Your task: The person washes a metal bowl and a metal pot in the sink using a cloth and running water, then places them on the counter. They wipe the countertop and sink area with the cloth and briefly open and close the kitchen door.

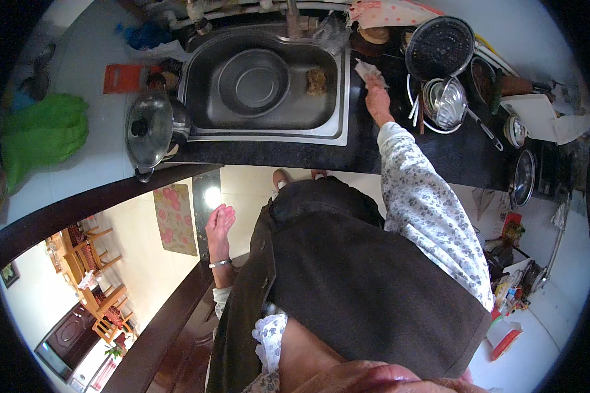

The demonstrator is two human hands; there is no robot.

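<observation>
My right hand (377,100) grips a crumpled white cloth (368,70) against the black countertop (361,157), just right of the sink. Away from the counter, my left hand (221,221) hangs over the floor with its fingers apart and nothing in it. A metal bracelet (220,264) circles that wrist. Inside the stainless steel sink (319,113) stands a round metal basin (254,82). A brown scrubber-like clump (316,81) lies to the basin's right. Beyond my right hand, a white-rimmed bowl (447,131) holds stacked metal bowls (442,100) and chopsticks (415,110).
A dark round pan or colander (440,47) leans behind the bowls. A ladle-like handle (486,130) juts toward the counter's front. Left of the sink stands a pot with a glass lid (149,128). The faucet (293,19) rises at the sink's back. Green gloves (44,135) hang at far left.
</observation>
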